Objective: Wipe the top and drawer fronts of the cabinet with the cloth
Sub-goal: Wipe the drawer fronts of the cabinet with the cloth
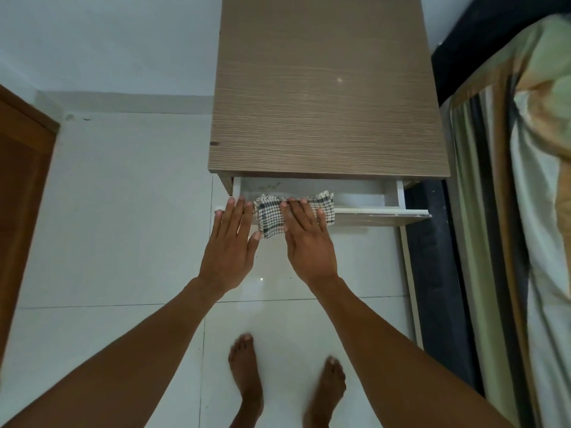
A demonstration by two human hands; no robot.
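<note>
A wood-grain cabinet [327, 88] stands against the wall, seen from above. Its top drawer [364, 199] is pulled partly out, showing a white inside. A white cloth with a dark check pattern [270, 219] hangs over the top edge of the drawer front, left of the middle. My right hand [306, 239] lies flat on the cloth, fingers over the drawer's edge. My left hand [230, 245] is spread flat just left of the cloth, fingertips at the drawer's left corner, holding nothing. The drawer's front face is hidden from this angle.
A bed [506, 211] with a striped cover and dark frame stands close on the cabinet's right. A brown wooden door [21, 193] is at the left. My bare feet [247, 387] stand on white glossy floor tiles [123, 242] before the cabinet.
</note>
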